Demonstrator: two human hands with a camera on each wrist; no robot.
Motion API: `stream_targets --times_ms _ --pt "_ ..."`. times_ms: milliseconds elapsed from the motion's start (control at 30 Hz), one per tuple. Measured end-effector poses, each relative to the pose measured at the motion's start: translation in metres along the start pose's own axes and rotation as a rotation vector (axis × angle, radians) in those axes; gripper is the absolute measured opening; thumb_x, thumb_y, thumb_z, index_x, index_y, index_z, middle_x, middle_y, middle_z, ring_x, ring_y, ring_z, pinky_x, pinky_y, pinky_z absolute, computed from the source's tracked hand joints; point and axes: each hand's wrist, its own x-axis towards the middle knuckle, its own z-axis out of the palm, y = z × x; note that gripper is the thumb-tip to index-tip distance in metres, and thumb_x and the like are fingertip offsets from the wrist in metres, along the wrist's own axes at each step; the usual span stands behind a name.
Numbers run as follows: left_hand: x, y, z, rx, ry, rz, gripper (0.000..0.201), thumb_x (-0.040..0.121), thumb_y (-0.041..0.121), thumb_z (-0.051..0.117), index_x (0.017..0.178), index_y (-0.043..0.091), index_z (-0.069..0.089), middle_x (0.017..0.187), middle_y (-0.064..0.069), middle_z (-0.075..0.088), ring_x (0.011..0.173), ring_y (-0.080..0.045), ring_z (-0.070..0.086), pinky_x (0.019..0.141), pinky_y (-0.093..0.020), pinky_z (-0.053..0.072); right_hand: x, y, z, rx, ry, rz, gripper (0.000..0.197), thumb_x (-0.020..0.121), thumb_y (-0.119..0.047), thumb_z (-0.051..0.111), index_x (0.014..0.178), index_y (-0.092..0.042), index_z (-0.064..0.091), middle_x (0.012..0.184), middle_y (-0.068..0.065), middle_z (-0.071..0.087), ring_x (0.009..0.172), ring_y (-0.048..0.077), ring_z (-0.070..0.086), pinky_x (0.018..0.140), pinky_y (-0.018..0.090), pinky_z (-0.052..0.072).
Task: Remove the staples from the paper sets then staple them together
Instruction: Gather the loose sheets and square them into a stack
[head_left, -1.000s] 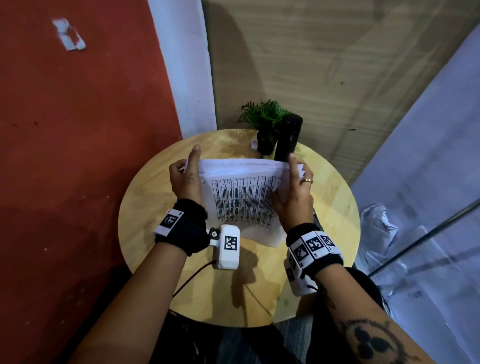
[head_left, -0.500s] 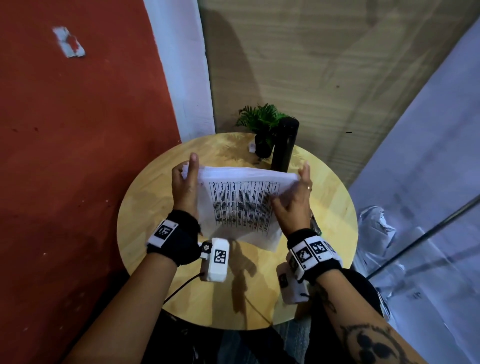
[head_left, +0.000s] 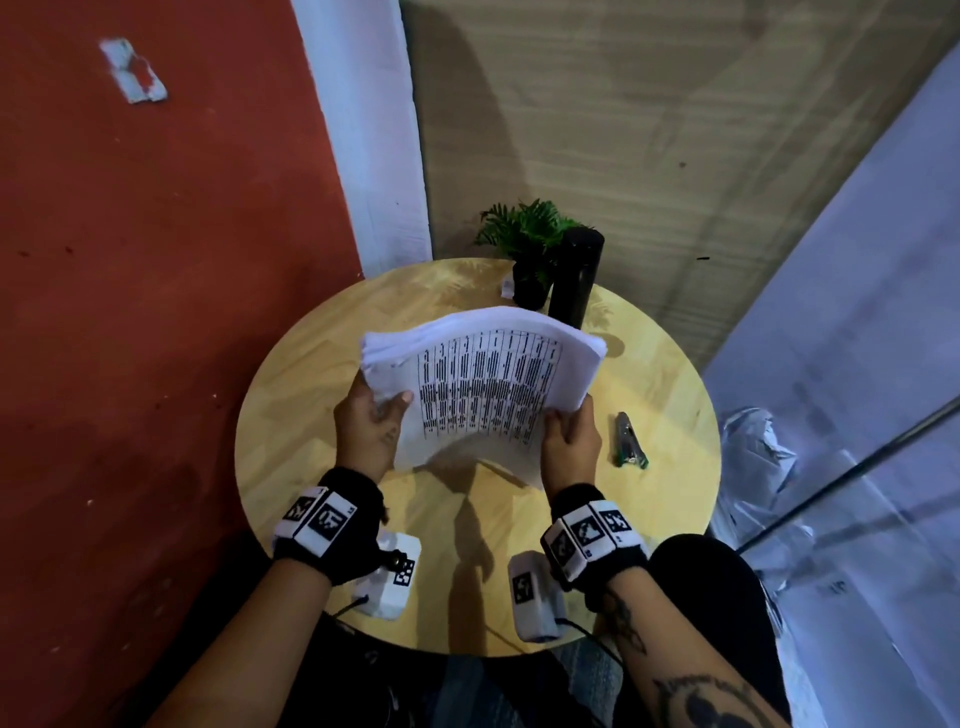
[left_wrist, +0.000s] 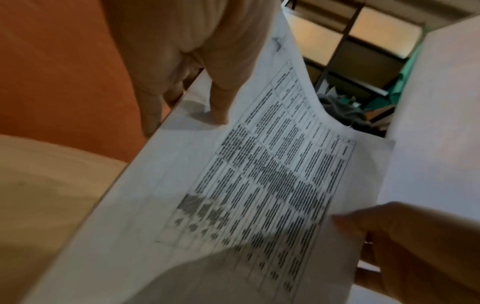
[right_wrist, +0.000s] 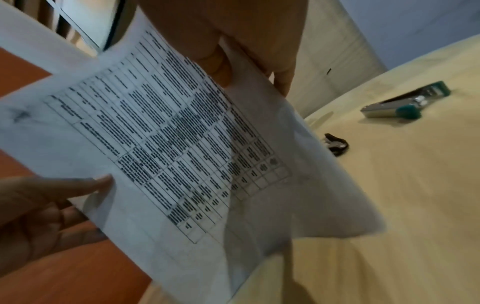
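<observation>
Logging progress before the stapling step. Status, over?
Both hands, left hand and right hand, grip the paper stack, lifted off the round table. Stapler lies untouched right of the stack. Nothing in the way.

One stapler — one plant

Dim indoor light from above throws hard arm shadows onto the counter. The head view bends at its edges. Both wrist views are soft, with motion blur smearing the print.
</observation>
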Motion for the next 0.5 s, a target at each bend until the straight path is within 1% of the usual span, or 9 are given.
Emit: stream_targets --times_ms 100,133,200,233,267,300,367,400,500 --pt "-0.012 -0.015 0.000 -0.066 -0.055 -0.092 0.046 0.077 0.009 0.074 0.117 -0.001 0.054 0.103 -0.010 0.063 0.094 -0.019 0.057 0.074 -0.022 0.044 -0.011 0.009 0.001 -0.094 -0.059 0.039 0.031 0.088 0.004 0.045 0.119 0.005 0.039 0.100 0.025 0.058 0.091 0.035 0.056 0.057 0.027 0.023" --pt "-0.014 -0.018 0.000 -0.105 -0.071 -0.117 0.048 0.076 0.013 0.076 0.115 0.005 0.051 0.105 -0.008 0.061 0.097 -0.019 0.056 0.079 -0.026 0.044 -0.012 0.010 0.000 -0.101 -0.061 0.021 0.042 0.085 0.007 0.046 0.126 0.004 0.034 0.104 0.023 0.057 0.097 0.035 0.055 0.059 0.026 0.026" --pt "-0.015 -0.018 -0.003 -0.221 -0.079 -0.140 0.061 0.068 0.032 0.081 0.115 0.016 0.044 0.111 -0.002 0.058 0.104 -0.021 0.056 0.086 -0.032 0.045 -0.012 0.003 -0.002 -0.080 -0.019 -0.103 0.069 0.078 0.006 0.051 0.140 -0.003 0.021 0.128 0.019 0.046 0.117 0.030 0.047 0.085 0.023 0.037" --pt "-0.014 -0.013 -0.004 -0.280 -0.067 -0.152 0.068 0.064 0.049 0.078 0.115 0.020 0.043 0.113 -0.001 0.059 0.105 -0.021 0.057 0.088 -0.033 0.047 -0.010 -0.004 -0.005 -0.084 -0.001 -0.196 0.080 0.075 0.003 0.054 0.144 -0.007 0.014 0.139 0.019 0.037 0.126 0.027 0.039 0.099 0.023 0.033" --pt "-0.012 -0.005 -0.005 -0.341 -0.053 -0.147 0.073 0.061 0.064 0.072 0.114 0.022 0.044 0.111 0.000 0.061 0.104 -0.019 0.059 0.088 -0.033 0.047 -0.008 -0.013 -0.008 -0.108 0.006 -0.289 0.088 0.073 0.002 0.056 0.145 -0.012 0.008 0.146 0.020 0.028 0.129 0.024 0.034 0.105 0.020 0.028" --pt "-0.008 0.003 -0.006 -0.387 -0.026 -0.148 0.075 0.059 0.073 0.064 0.112 0.023 0.046 0.107 0.003 0.062 0.099 -0.014 0.060 0.086 -0.031 0.046 -0.006 -0.023 -0.010 -0.147 0.003 -0.371 0.094 0.072 0.004 0.059 0.145 -0.017 0.004 0.148 0.021 0.022 0.128 0.022 0.033 0.100 0.015 0.030" --pt "0.002 0.023 -0.004 -0.473 0.043 -0.176 0.074 0.060 0.078 0.051 0.109 0.023 0.047 0.099 0.007 0.058 0.089 -0.007 0.056 0.079 -0.026 0.042 -0.001 -0.045 -0.013 -0.290 -0.005 -0.479 0.099 0.070 0.003 0.062 0.143 -0.030 0.004 0.151 0.020 0.015 0.115 0.030 0.046 0.072 0.023 0.041" --pt "0.009 0.029 -0.003 -0.512 0.074 -0.202 0.070 0.063 0.078 0.049 0.106 0.023 0.048 0.096 0.006 0.056 0.087 -0.009 0.054 0.077 -0.027 0.041 -0.001 -0.052 -0.013 -0.363 -0.006 -0.525 0.095 0.070 0.002 0.063 0.141 -0.031 0.008 0.151 0.020 0.013 0.107 0.035 0.052 0.062 0.026 0.039" --pt "0.026 0.038 0.002 -0.528 0.133 -0.227 0.046 0.065 0.065 0.065 0.085 0.025 0.051 0.087 0.003 0.056 0.085 -0.018 0.053 0.078 -0.033 0.043 -0.002 -0.056 -0.013 -0.518 -0.025 -0.564 0.072 0.071 0.000 0.062 0.135 -0.020 0.037 0.152 0.021 0.010 0.100 0.038 0.057 0.059 0.029 0.040"
